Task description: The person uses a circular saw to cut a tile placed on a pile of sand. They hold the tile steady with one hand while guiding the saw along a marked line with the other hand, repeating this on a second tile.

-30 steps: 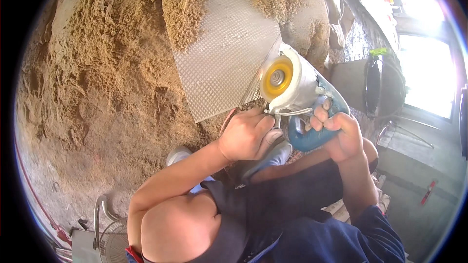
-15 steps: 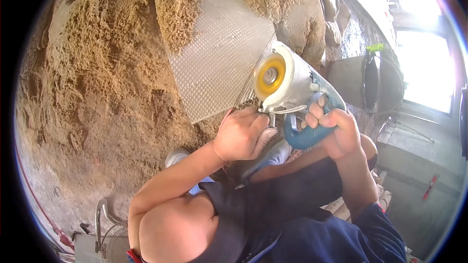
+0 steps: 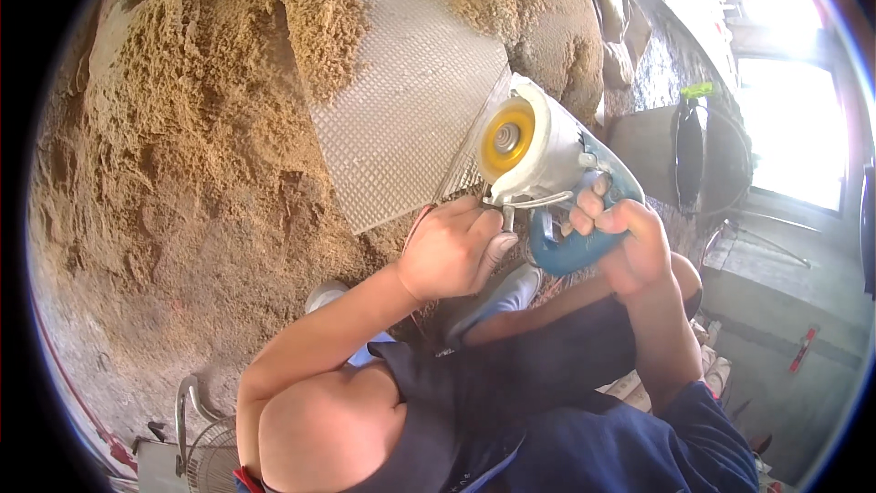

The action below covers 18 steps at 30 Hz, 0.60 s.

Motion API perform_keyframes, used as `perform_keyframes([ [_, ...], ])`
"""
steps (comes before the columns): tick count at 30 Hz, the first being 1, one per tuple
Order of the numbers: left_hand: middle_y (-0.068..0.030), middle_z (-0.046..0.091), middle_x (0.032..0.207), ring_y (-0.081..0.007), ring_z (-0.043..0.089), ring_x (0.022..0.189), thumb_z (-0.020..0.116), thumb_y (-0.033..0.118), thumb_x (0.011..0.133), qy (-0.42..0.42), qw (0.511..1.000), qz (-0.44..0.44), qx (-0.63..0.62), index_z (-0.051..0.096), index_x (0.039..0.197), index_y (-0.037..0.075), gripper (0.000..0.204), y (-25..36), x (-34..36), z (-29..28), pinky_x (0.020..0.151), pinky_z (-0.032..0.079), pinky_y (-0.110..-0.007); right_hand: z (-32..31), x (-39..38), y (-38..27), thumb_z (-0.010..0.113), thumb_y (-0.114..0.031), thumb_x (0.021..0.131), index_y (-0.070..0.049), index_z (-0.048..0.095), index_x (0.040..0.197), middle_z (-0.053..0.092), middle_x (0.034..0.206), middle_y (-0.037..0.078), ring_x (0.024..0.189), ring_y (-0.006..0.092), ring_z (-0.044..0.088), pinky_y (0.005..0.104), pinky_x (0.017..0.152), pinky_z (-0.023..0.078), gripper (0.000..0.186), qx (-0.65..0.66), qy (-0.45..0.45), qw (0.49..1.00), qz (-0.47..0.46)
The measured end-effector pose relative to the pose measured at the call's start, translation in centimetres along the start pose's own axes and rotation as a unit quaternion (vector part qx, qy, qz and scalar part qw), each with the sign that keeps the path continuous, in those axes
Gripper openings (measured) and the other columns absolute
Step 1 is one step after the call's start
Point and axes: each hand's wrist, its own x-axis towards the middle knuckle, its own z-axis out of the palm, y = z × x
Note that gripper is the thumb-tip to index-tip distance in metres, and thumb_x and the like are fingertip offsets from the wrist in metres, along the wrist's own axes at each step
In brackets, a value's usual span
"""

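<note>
Head view: A person in dark clothing (image 3: 538, 383) works a blue-and-white power tool (image 3: 552, 155) with both hands. The tool sits at centre-right, its yellow disc (image 3: 506, 135) facing left. The right hand (image 3: 634, 242) wraps its grip firmly around the looped blue handle (image 3: 570, 258), while the left hand (image 3: 447, 251) keeps a narrow grip, thumb against fingers, on a small metal part (image 3: 508, 217) at the tool's near edge. Just left of the tool and beyond it lies a pale, grid-textured sheet (image 3: 411, 110); whether the two touch cannot be told. Brown sand (image 3: 182, 128) spreads across the left and far ground, partly covering the sheet. A grey tub (image 3: 643, 151) stands to the right, near a bright window (image 3: 792, 128).
</note>
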Motion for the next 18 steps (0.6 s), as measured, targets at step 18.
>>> perform_keyframes([
  [18, -0.0106, 0.054, 0.069, -0.0293, 0.054, 0.061, 0.07, 0.017, 0.085, -0.012, 0.999, 0.03, -0.001, 0.057, 0.083, 0.003, 0.02, 1.1, -1.8, -0.5, 0.057, 0.047, -0.041, 0.5, -1.7, 0.9, 0.049, 0.003, 0.069, -0.005, 0.054, 0.104, 0.051, 0.087, 0.006, 0.082, 0.0228, 0.052, 0.0388, 0.082, 0.044, 0.036, -0.032, 0.012, 0.999, 0.015],
])
